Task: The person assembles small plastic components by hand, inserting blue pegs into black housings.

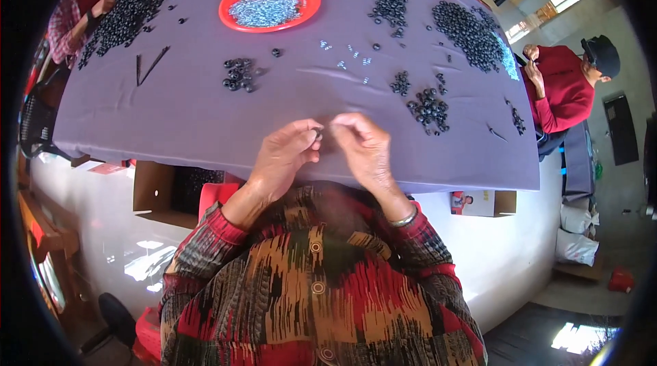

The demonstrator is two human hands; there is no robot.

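My left hand (287, 154) is closed in a pinch on a small dark round part (318, 135), held just above the near edge of the table. Close beside it, my right hand (365, 150) has its thumb and forefinger pressed together; motion blurs the tips, and whatever they hold is too small to make out. Beyond my hands lie several small metal springs (342, 63). A small cluster of black round parts (238, 75) is to the left, and a looser cluster of black round parts (429, 109) is to the right.
A red plate (313, 7) full of small silvery pieces stands farther back. Large heaps of black parts (469, 34) spread over the purple-grey tablecloth (198, 116). Two thin black sticks (154, 65) lie left. Co-workers sit at both sides, one in a red top (571, 85). A cardboard box (154, 188) stands below.
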